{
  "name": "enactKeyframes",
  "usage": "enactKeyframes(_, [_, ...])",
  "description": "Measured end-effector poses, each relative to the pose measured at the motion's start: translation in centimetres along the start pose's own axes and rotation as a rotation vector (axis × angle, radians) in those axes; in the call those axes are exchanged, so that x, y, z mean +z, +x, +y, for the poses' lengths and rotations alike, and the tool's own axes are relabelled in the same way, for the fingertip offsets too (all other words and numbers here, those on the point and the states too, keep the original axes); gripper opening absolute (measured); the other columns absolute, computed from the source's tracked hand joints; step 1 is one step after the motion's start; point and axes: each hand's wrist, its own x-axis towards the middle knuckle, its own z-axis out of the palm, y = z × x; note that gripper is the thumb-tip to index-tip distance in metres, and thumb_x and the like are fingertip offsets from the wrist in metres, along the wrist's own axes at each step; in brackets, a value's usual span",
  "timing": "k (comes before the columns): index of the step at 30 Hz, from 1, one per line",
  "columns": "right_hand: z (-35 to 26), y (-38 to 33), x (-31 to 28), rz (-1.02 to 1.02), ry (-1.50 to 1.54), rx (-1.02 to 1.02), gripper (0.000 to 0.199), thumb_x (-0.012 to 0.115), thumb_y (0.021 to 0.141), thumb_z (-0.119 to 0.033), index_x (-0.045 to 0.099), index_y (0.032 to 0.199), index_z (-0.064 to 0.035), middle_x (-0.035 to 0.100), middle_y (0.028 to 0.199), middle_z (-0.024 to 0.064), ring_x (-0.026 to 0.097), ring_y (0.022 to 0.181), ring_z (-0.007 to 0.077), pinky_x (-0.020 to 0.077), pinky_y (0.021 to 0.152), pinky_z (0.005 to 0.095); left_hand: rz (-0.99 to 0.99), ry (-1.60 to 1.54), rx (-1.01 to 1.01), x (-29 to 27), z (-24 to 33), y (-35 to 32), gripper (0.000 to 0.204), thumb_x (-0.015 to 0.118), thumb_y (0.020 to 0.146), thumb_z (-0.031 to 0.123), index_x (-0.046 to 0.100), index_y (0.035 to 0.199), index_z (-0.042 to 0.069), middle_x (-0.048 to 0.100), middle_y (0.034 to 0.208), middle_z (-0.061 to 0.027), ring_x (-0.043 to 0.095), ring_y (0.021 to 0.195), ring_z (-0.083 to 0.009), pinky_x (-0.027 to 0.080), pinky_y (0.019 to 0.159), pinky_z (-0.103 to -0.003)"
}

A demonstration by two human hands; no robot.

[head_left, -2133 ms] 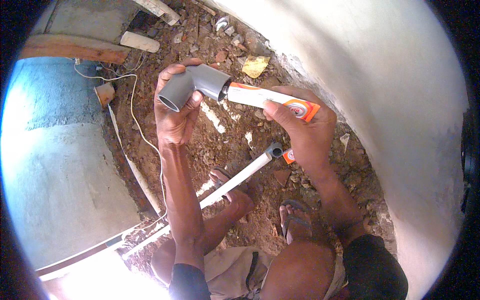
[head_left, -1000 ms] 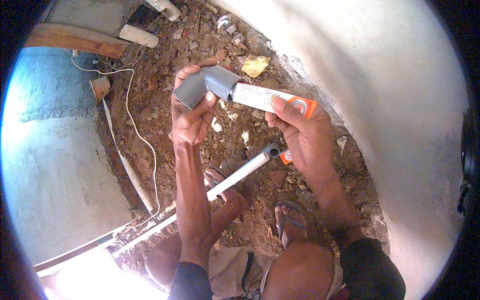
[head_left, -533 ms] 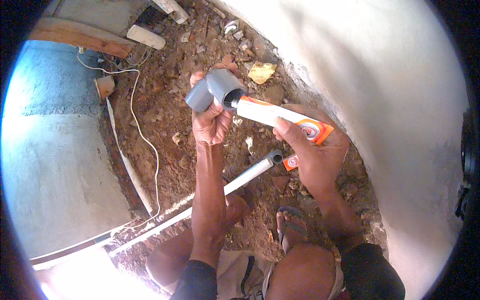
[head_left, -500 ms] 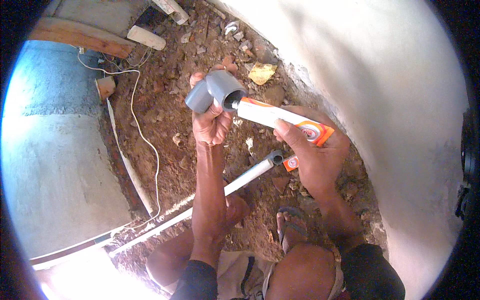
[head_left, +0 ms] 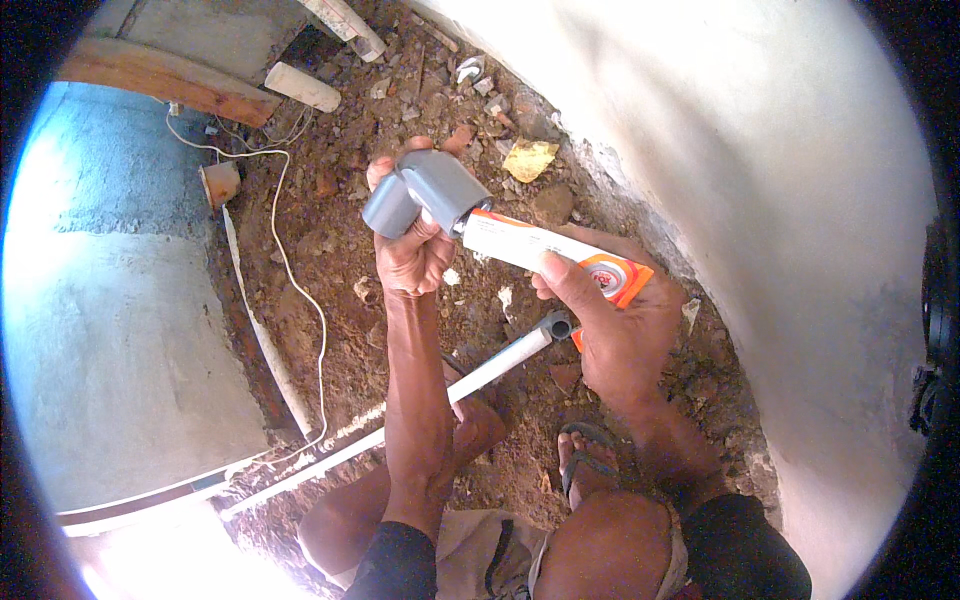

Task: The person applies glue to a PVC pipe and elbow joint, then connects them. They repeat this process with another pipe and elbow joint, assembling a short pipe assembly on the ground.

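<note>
I see my left hand (head_left: 415, 250) closed around a grey plastic elbow fitting (head_left: 425, 190), fingers wrapped behind it and the thumb across its front; the fitting is held up in the air above the rubble, near the middle of the view and a little to the left; one of its sockets faces down and to the left, showing a round grey face, while the other socket faces right toward the tube; my right hand (head_left: 620, 330) is shut on a white and orange tube of pipe cement (head_left: 550, 250), thumb on top and fingers underneath the orange end; the tube's long axis runs from upper left to lower right, its nozzle end pointing up-left and pushed into the right-hand socket of the elbow, so the two touch; what has gone inside the socket I cannot tell; below both hands a white pipe (head_left: 440, 400) with a grey coupling (head_left: 555, 325) on its upper end lies slanting across the dirt ground (head_left: 340, 330), its axis rising from lower left to upper right; my sandalled foot (head_left: 585, 465) stands just right of it; a thin white cord (head_left: 290, 280) trails along the ground beside the pale concrete slab (head_left: 120, 330); a curved whitish wall (head_left: 780, 200) fills the right side
</note>
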Motion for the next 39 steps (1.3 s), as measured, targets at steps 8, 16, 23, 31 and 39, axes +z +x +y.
enactKeyframes(8, [1.0, 0.1, -0.6, -0.013, -0.198, -0.233, 0.021, 0.071, 0.086, 0.001, 0.067, 0.107, 0.0056, 0.072, 0.097, 0.0137, 0.068, 0.082, 0.0134, 0.0554, 0.073, 0.0262, 0.063, 0.023, 0.027, 0.3, 0.2, -0.1, 0.065, 0.077, 0.072, -0.010, 0.052, 0.124, 0.020, 0.047, 0.139, -0.0150, 0.051, 0.127, -0.0349, 0.055, 0.099, -0.045])
enactKeyframes(16, [1.9, 1.6, -2.1, -0.137, -0.413, -0.693, 0.026, 0.068, 0.085, 0.010, 0.064, 0.110, 0.0075, 0.070, 0.104, 0.0208, 0.068, 0.099, 0.0227, 0.0550, 0.084, 0.0325, 0.139, 0.095, -0.005, 1.0, 0.6, -0.4, 0.062, 0.076, 0.074, -0.010, 0.052, 0.125, 0.015, 0.052, 0.135, -0.0159, 0.053, 0.126, -0.0309, 0.052, 0.102, -0.043])
enactKeyframes(23, [2.4, 1.1, -1.7, -0.183, -0.406, -0.634, 0.025, 0.070, 0.085, 0.008, 0.065, 0.110, 0.0065, 0.070, 0.102, 0.0180, 0.068, 0.091, 0.0195, 0.0545, 0.079, 0.0306, 0.107, 0.139, -0.046, 1.0, 1.3, -0.4, 0.061, 0.074, 0.075, -0.011, 0.052, 0.126, 0.013, 0.054, 0.133, -0.0163, 0.056, 0.122, -0.0305, 0.052, 0.102, -0.040])
enactKeyframes(31, [0.9, 1.4, -0.7, 0.030, -0.122, 0.022, 0.025, 0.073, 0.085, 0.001, 0.066, 0.108, 0.0076, 0.071, 0.092, 0.0137, 0.068, 0.078, 0.0143, 0.0556, 0.070, 0.0261, 0.112, 0.117, -0.077, 1.1, 1.8, -0.7, 0.058, 0.073, 0.077, -0.011, 0.053, 0.126, 0.011, 0.056, 0.132, -0.0168, 0.056, 0.122, -0.0307, 0.052, 0.102, -0.041])
enactKeyframes(39, [3.0, 1.9, -2.0, -0.130, -0.445, -0.694, 0.026, 0.069, 0.086, 0.008, 0.064, 0.111, 0.0081, 0.070, 0.104, 0.0188, 0.069, 0.093, 0.0193, 0.0569, 0.078, 0.0286, 0.106, 0.142, -0.060, 2.0, 1.6, -0.6, 0.056, 0.071, 0.078, -0.011, 0.053, 0.126, 0.012, 0.055, 0.134, -0.0185, 0.056, 0.123, -0.0305, 0.053, 0.101, -0.042])
